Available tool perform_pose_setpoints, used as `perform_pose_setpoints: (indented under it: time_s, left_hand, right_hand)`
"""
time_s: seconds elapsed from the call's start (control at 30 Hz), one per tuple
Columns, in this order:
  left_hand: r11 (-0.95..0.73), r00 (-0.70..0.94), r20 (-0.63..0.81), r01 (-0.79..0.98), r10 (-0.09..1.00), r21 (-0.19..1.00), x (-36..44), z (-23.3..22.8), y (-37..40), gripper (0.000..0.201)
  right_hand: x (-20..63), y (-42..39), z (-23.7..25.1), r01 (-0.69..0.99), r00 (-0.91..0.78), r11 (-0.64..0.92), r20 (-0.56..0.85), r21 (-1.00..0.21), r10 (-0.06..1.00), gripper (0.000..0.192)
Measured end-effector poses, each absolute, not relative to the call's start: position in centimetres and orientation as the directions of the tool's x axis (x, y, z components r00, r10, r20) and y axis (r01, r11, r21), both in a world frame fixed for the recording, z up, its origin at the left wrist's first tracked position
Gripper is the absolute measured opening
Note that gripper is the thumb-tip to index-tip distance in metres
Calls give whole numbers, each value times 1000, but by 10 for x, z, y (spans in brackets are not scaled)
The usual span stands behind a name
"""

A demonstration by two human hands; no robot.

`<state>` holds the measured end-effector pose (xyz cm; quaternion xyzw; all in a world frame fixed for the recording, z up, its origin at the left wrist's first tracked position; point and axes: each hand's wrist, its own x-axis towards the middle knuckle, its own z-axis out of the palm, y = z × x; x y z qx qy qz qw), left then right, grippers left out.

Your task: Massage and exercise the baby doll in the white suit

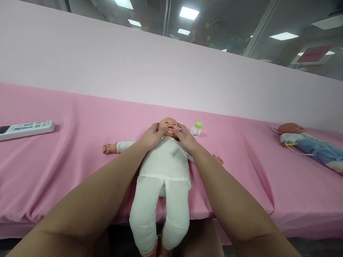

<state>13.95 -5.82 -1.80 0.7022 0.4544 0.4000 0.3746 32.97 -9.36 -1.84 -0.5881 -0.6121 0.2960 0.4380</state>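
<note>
A baby doll (162,170) in white clothes lies on its back on the pink-covered table (76,155), its legs hanging over the near edge. My left hand (152,137) rests on the left side of the doll's face, thumb on its cheek. My right hand (185,138) touches the right cheek in the same way. Both thumbs press near the doll's mouth. The doll's head (168,125) shows between my hands.
A small white bottle with a green cap (196,129) lies just right of the doll's head. A white remote control (22,130) sits at the far left. A second doll (314,147) in blue lies at the right. A pale pink wall rises behind.
</note>
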Motion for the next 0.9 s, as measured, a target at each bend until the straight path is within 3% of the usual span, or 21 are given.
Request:
perform_pose_setpoints:
  time_s: [0.9]
  left_hand:
    - [-306,269,216,359,939,882,138,-17,-59,71]
  right_hand:
    - [326,-99,-11,526,94,104,179,-844,979,71]
